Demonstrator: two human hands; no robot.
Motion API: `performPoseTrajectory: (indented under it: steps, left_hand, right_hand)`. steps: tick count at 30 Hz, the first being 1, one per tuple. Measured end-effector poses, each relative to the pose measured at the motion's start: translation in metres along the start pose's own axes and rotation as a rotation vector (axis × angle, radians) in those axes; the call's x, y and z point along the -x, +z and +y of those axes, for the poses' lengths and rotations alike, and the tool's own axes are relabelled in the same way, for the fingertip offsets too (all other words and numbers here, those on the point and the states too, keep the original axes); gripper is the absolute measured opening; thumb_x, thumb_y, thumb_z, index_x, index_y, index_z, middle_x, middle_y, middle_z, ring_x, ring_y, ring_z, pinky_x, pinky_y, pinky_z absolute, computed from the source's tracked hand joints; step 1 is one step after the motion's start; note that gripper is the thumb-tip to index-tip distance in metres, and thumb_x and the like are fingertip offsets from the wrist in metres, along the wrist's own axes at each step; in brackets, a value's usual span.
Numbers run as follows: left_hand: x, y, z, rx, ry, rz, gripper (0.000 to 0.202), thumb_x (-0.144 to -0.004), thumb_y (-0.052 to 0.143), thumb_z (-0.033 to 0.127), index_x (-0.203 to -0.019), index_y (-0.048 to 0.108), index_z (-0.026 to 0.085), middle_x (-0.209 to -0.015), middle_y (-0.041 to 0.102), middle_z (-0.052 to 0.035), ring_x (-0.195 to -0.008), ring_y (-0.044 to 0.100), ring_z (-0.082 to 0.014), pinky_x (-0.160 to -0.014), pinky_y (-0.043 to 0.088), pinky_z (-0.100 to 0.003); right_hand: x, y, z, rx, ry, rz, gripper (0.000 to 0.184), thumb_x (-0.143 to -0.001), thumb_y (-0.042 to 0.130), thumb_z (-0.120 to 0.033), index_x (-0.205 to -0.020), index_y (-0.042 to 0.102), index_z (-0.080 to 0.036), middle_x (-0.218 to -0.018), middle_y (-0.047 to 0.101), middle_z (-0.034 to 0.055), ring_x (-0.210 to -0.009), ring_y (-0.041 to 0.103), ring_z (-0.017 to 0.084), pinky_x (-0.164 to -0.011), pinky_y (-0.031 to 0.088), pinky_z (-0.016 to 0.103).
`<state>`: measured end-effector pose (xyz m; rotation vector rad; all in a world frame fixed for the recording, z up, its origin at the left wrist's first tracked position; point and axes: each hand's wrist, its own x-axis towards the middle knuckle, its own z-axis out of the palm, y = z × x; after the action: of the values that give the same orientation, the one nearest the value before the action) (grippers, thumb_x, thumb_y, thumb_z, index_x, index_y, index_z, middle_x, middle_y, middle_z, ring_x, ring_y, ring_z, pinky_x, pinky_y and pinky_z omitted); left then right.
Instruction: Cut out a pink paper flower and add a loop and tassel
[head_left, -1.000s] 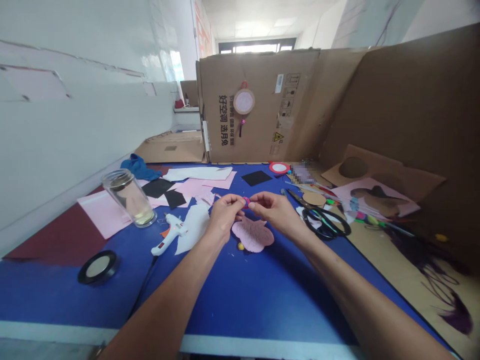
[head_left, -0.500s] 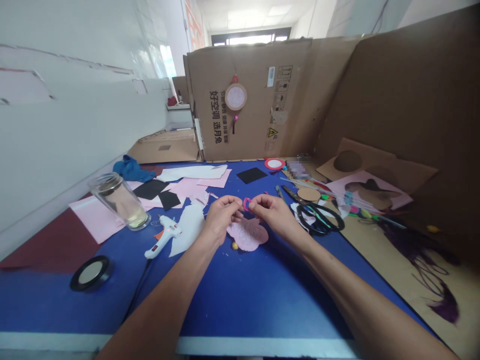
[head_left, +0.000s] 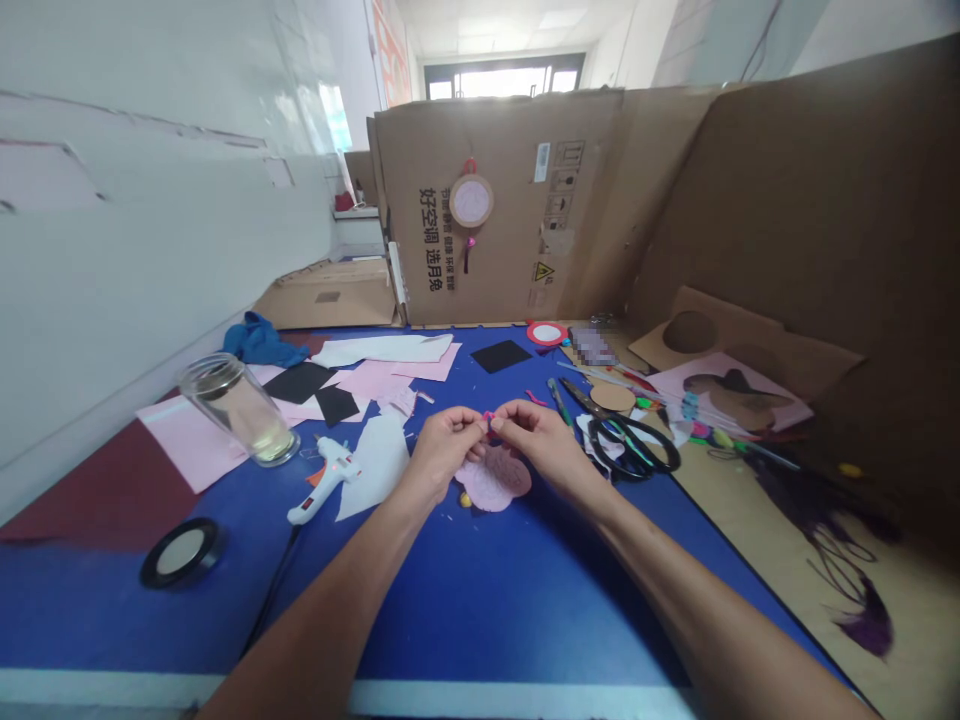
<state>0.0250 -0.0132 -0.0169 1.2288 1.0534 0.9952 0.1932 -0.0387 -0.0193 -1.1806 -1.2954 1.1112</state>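
My left hand (head_left: 441, 448) and my right hand (head_left: 541, 436) meet over the blue table (head_left: 487, 600), both pinching a small pink loop (head_left: 488, 419) between their fingertips. Just below them a pink felt shape (head_left: 491, 479) lies flat, with a small yellow bead (head_left: 465, 500) at its left edge. A white glue gun (head_left: 324, 477) rests to the left of my left hand, its black cord running toward me.
A glass jar (head_left: 240, 408) stands at left among pink, white and black sheets (head_left: 360, 380). Black scissors (head_left: 630, 442) lie right of my right hand. A black tape roll (head_left: 178, 552) sits near left. Cardboard walls (head_left: 525, 220) close off the back and right.
Both hands have drawn closer together and slightly lower, so the pink loop is now mostly hidden between the fingertips. The view shifted a little.
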Motion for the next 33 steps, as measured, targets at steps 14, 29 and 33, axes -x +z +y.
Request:
performPoseTrajectory:
  steps: [14, 29, 33]
  left_hand:
    - [0.003, 0.002, 0.002, -0.011, -0.04, -0.029, 0.016, -0.078, 0.077, 0.033, -0.075, 0.07, 0.019, -0.068, 0.073, -0.004, -0.056, 0.06, -0.0113, -0.054, 0.043, -0.023]
    - [0.005, -0.002, 0.007, 0.246, -0.141, -0.069, 0.017, -0.07, 0.079, 0.03, -0.072, 0.068, 0.018, -0.061, 0.066, -0.0015, -0.049, 0.053, -0.0088, -0.051, 0.036, -0.022]
    - [0.004, -0.003, 0.009, 0.204, -0.079, -0.015, 0.025, -0.076, 0.08, 0.04, -0.077, 0.069, 0.018, -0.067, 0.068, -0.0014, -0.051, 0.054, -0.009, -0.05, 0.036, -0.023]
  right_hand:
    - [0.0, -0.002, 0.001, -0.114, 0.047, 0.061, 0.037, -0.076, 0.085, -0.054, -0.08, 0.07, -0.02, -0.068, 0.065, -0.0013, -0.061, 0.054, 0.014, -0.06, 0.045, 0.029]
    - [0.013, -0.008, 0.003, 0.51, -0.567, 0.034, 0.021, -0.101, 0.065, -0.026, -0.113, 0.082, -0.03, -0.109, 0.074, 0.0096, -0.098, 0.07, 0.026, -0.087, 0.056, 0.039]
    - [0.01, -0.008, -0.001, 0.331, -0.385, 0.156, 0.014, -0.096, 0.073, -0.036, -0.092, 0.082, -0.026, -0.095, 0.075, 0.0074, -0.087, 0.067, 0.024, -0.079, 0.055, 0.038]
